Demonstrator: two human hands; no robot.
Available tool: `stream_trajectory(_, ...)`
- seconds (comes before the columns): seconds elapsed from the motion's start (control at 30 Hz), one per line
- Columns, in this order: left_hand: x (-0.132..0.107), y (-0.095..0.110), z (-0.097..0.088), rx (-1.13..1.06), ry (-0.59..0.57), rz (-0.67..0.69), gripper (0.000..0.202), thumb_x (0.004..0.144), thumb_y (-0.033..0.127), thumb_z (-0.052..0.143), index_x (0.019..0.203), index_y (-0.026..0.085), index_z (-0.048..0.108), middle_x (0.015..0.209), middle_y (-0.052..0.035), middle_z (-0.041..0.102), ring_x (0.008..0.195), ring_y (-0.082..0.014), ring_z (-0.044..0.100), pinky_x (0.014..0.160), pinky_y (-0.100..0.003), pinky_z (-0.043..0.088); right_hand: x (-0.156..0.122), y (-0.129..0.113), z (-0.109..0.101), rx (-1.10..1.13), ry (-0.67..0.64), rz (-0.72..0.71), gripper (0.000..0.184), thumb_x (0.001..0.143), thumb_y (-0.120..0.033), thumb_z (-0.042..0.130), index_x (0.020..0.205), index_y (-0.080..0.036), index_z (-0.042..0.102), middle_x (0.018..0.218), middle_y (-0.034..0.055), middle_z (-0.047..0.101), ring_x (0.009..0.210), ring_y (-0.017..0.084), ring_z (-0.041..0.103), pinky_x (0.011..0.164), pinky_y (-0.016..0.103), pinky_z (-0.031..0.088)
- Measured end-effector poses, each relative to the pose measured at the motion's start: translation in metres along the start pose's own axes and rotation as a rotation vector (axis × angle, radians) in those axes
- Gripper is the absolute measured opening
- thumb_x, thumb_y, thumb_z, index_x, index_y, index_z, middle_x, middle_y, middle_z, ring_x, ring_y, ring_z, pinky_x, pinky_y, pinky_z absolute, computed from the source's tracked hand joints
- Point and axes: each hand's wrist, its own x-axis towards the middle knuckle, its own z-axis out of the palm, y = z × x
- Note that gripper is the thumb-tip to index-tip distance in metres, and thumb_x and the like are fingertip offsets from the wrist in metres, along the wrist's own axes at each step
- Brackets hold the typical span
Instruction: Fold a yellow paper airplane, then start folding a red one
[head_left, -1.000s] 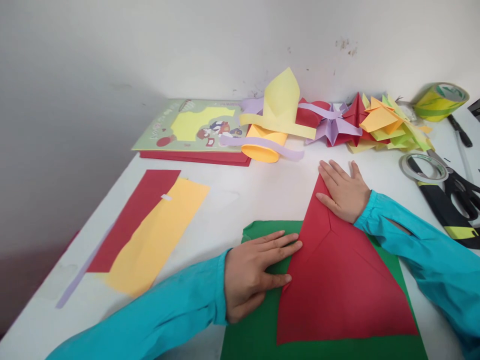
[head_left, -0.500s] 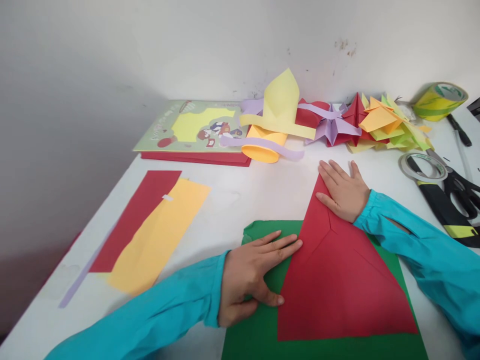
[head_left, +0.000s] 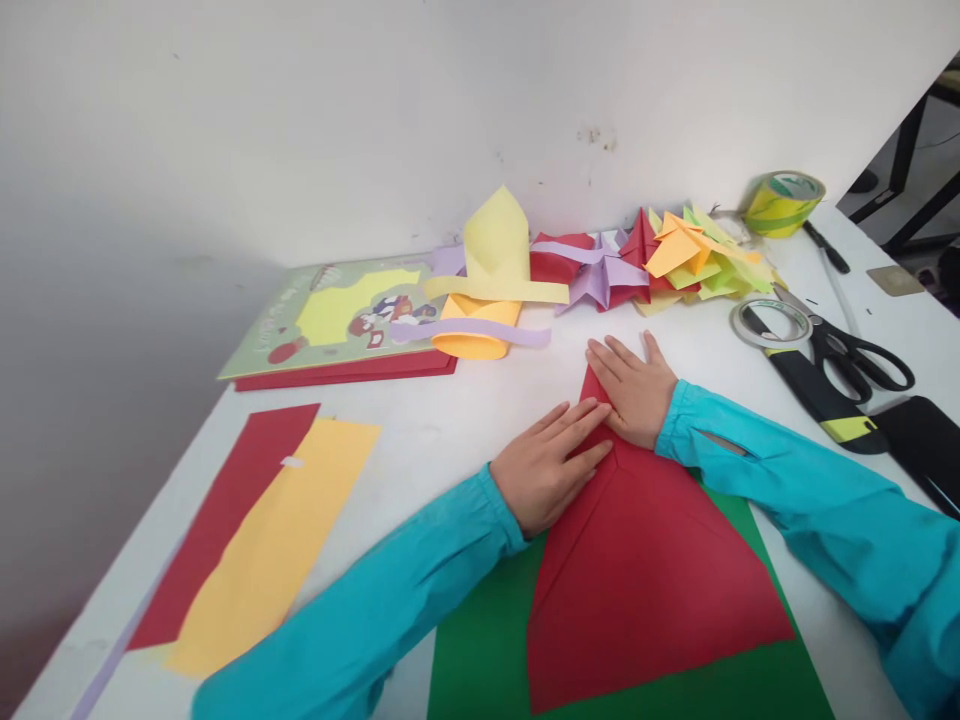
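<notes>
A creased red sheet of paper [head_left: 660,570], folded to a point at its far end, lies over a green sheet [head_left: 472,640]. My right hand [head_left: 634,390] rests flat on the narrow far tip of the red paper, its fingers spread. On the left edge of the red paper lies my left hand [head_left: 559,460], fingers stretched out, the tips touching or very close to my right hand. Both hands press from above and grasp nothing. Part of the red tip is hidden beneath them.
Red [head_left: 225,520] and orange paper [head_left: 277,540] lie at left. A paper pad [head_left: 262,320], a pale yellow paper piece [head_left: 499,245] and folded paper stars [head_left: 600,275] line the wall. Scissors [head_left: 855,360], a tape roll [head_left: 772,322] and yellow tape [head_left: 784,205] are at right.
My left hand has slid up along the red paper's left edge to beside my right hand. My right hand stays on the tip. The camera view has turned slightly right.
</notes>
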Motion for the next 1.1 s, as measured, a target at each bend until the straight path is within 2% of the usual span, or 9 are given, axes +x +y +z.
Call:
stream_trajectory(0.03, 0.004, -0.002, 0.007, 0.002, 0.108, 0.025, 0.026, 0.093, 0.016, 0.044, 0.114, 0.013, 0.059, 0.141, -0.0212, 0.044, 0.138, -0.0298, 0.032, 0.105, -0.051, 0.041, -0.001, -0.001, -0.001, 0.008, 0.005, 0.003, 0.060, 0.092, -0.034, 0.033, 0.145, -0.006, 0.030, 0.153, 0.0142, 0.027, 0.139, 0.033, 0.025, 0.109, 0.065, 0.012)
stream_trajectory(0.13, 0.004, -0.004, 0.019, -0.017, 0.194, 0.016, 0.026, 0.092, 0.014, 0.046, 0.114, 0.015, 0.059, 0.146, -0.0191, 0.036, 0.138, -0.0325, 0.030, 0.103, -0.050, 0.044, -0.002, -0.002, -0.001, 0.040, 0.034, 0.001, 0.056, 0.094, -0.031, 0.031, 0.144, -0.006, 0.031, 0.152, 0.0138, 0.028, 0.140, 0.030, 0.025, 0.110, 0.065, 0.011)
stream_trajectory(0.23, -0.002, -0.003, 0.020, 0.011, 0.174, -0.027, 0.027, 0.093, 0.015, 0.046, 0.116, 0.018, 0.058, 0.151, -0.0157, 0.027, 0.138, -0.0344, 0.028, 0.101, -0.052, 0.045, -0.002, -0.004, 0.000, 0.064, 0.046, 0.011, 0.055, 0.095, -0.031, 0.029, 0.144, -0.008, 0.031, 0.152, 0.0130, 0.028, 0.140, 0.029, 0.025, 0.110, 0.066, 0.011)
stream_trajectory(0.43, -0.001, -0.004, 0.019, 0.057, 0.143, -0.013, 0.029, 0.093, 0.019, 0.047, 0.119, 0.024, 0.056, 0.154, -0.0120, 0.021, 0.136, -0.0328, 0.031, 0.098, -0.050, 0.047, -0.003, -0.009, 0.005, 0.092, 0.077, 0.082, 0.053, 0.095, -0.028, 0.031, 0.144, -0.009, 0.032, 0.153, 0.0123, 0.028, 0.140, 0.029, 0.025, 0.110, 0.066, 0.010)
stream_trajectory(0.67, 0.000, -0.005, 0.020, 0.066, 0.141, -0.015, 0.029, 0.092, 0.020, 0.049, 0.119, 0.027, 0.056, 0.155, -0.0091, 0.019, 0.135, -0.0311, 0.033, 0.098, -0.048, 0.046, -0.004, -0.010, 0.002, 0.097, 0.047, 0.112, 0.053, 0.096, -0.029, 0.028, 0.145, -0.009, 0.031, 0.153, 0.0125, 0.026, 0.141, 0.028, 0.024, 0.110, 0.066, 0.010)
stream_trajectory(0.9, 0.001, -0.005, 0.022, 0.042, 0.169, -0.010, 0.027, 0.091, 0.019, 0.048, 0.116, 0.025, 0.059, 0.153, -0.0128, 0.021, 0.133, -0.0331, 0.035, 0.098, -0.051, 0.045, -0.004, -0.009, 0.002, 0.090, 0.038, 0.110, 0.053, 0.096, -0.029, 0.026, 0.145, -0.007, 0.030, 0.152, 0.0137, 0.028, 0.141, 0.028, 0.025, 0.110, 0.066, 0.012)
stream_trajectory(1.1, 0.000, -0.005, 0.025, 0.092, 0.186, -0.014, 0.031, 0.090, 0.020, 0.052, 0.119, 0.030, 0.057, 0.155, -0.0096, 0.018, 0.133, -0.0311, 0.036, 0.098, -0.048, 0.047, -0.003, -0.009, 0.004, 0.062, 0.057, 0.113, 0.052, 0.096, -0.028, 0.024, 0.145, -0.009, 0.031, 0.152, 0.0140, 0.029, 0.140, 0.028, 0.026, 0.110, 0.065, 0.014)
